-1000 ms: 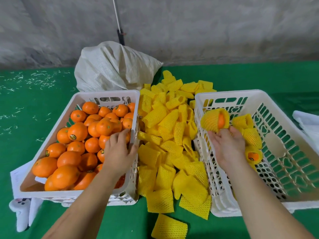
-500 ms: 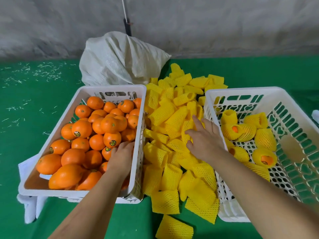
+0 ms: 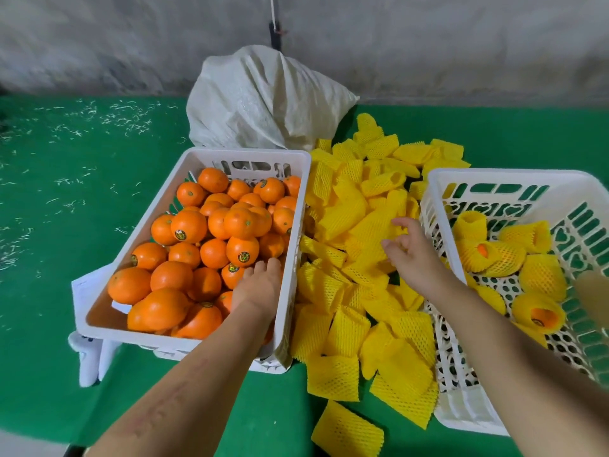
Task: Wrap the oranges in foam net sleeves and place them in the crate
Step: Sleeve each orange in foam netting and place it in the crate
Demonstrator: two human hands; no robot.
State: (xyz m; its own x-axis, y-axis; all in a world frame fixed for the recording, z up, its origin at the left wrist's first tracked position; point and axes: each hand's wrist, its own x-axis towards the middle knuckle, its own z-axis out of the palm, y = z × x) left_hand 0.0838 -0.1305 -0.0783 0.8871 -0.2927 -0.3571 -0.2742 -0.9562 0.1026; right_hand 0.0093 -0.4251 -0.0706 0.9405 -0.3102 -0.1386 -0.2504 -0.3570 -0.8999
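Between 2 crates, hands (image 3: 410, 250) reach oranges (image 3: 211, 245) and sleeves (image 3: 359, 225).

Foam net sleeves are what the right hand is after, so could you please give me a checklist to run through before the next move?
1. Right hand over the pile of foam net sleeves: ok, its fingers are curling onto a sleeve.
2. One sleeve singled out and gripped: cannot tell, the fingers blend into the pile.
3. Left hand on an orange: cannot tell, it reaches among the bare oranges in the left crate, but the fingertips are hidden.
4. Room in the right crate: ok, only a few wrapped oranges lie in it.
5. Sleeves within reach: ok, the pile lies between both crates.
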